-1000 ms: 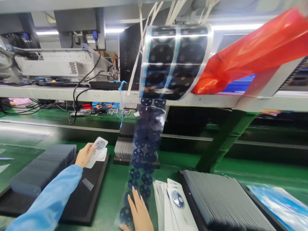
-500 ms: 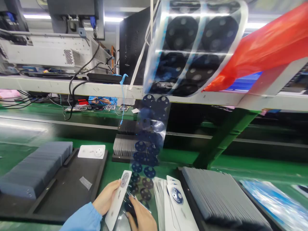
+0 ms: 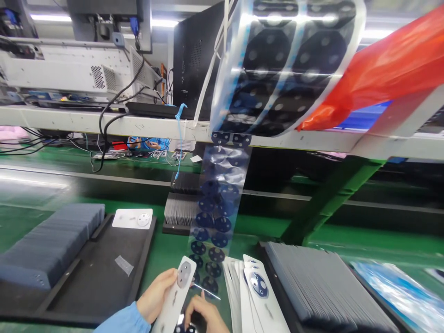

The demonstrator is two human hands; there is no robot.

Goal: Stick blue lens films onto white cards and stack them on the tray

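Observation:
My left hand (image 3: 157, 293), in a blue sleeve, grips a white panel (image 3: 175, 296) with a grey round patch near its top. Just right of it, my right hand (image 3: 204, 314) has its fingers curled on a dark round sticker (image 3: 180, 326) low in the view. A clear strip of dark round stickers (image 3: 217, 224) hangs down behind both hands from a large roll (image 3: 274, 64). Beside my right hand lies a fanned stack of white panels (image 3: 265, 300), the top one bearing a dark blue round sticker.
At left, a black tray (image 3: 100, 273) holds a row of grey sheets (image 3: 52, 245) and one white panel (image 3: 132, 218). Another row of grey sheets (image 3: 322, 277) stands at right. A white shelf beam (image 3: 166, 125) and red plastic (image 3: 378, 69) hang above. Across the bench, a person's hands show.
My right hand has moved down, and a dark sticker now shows at its fingertips. The white panel in my left hand has shifted right and slightly down. The strip hangs clear of my right fingers.

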